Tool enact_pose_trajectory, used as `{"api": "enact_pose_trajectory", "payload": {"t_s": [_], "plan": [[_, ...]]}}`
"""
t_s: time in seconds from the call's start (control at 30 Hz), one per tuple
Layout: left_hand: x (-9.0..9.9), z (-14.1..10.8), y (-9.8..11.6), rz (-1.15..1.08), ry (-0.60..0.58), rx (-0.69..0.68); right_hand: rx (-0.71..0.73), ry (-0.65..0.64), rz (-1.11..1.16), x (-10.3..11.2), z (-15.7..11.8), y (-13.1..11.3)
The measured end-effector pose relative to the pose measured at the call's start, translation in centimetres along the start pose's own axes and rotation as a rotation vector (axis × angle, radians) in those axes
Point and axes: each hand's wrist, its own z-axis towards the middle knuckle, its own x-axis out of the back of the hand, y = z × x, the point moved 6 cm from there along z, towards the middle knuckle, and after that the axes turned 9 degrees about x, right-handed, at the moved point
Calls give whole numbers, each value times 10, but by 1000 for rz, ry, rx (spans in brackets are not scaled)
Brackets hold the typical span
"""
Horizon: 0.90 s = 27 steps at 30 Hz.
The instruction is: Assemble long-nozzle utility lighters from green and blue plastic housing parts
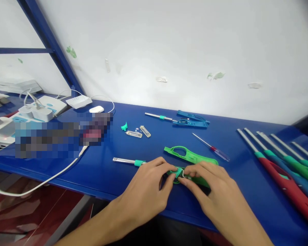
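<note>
Left fingers: left hand point(150, 184) has thumb and index pinching a little teal piece point(178, 172), right over the green shell half; guessing that grip is to steady it
Right fingers: right hand point(215, 188) has thumb and index close together by a thin pale wire point(183, 174), can't tell if they're actually gripping it
Green shell half: lying on the blue table point(133, 185) under both hands, so the table's probably taking the weight
Metal tube: point(124, 160) sticks out left past the hand, teal collar point(139, 163) on it
Other green half: point(202, 159) just beyond the fingers, easy reach I'd say
Screwdriver: point(222, 154) past that, handle toward the right hand's side, handy imo
Clear parts: point(133, 134) grouped far left, maybe so they don't wander
Blue opened one: point(190, 123) near the wall
Lighter-looking things: point(284, 184) side by side, far right
</note>
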Motion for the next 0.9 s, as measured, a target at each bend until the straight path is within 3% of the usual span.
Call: {"api": "enact_pose_trajectory", "payload": {"t_s": [0.13, 0.33, 0.6, 0.9], "plan": [[1, -1, -4, 3, 10, 34, -133, -24, 191, -3, 1, 5], [2, -1, -8, -35, 16, 98, -209, -1, 377, 6, 9, 7], [9, -1, -10, -353, 29, 158, -243, 75, 320, 2, 0, 13], [12, -2, -13, -363, 48, 200, -252, 239, 300, 10, -8, 10]]}}
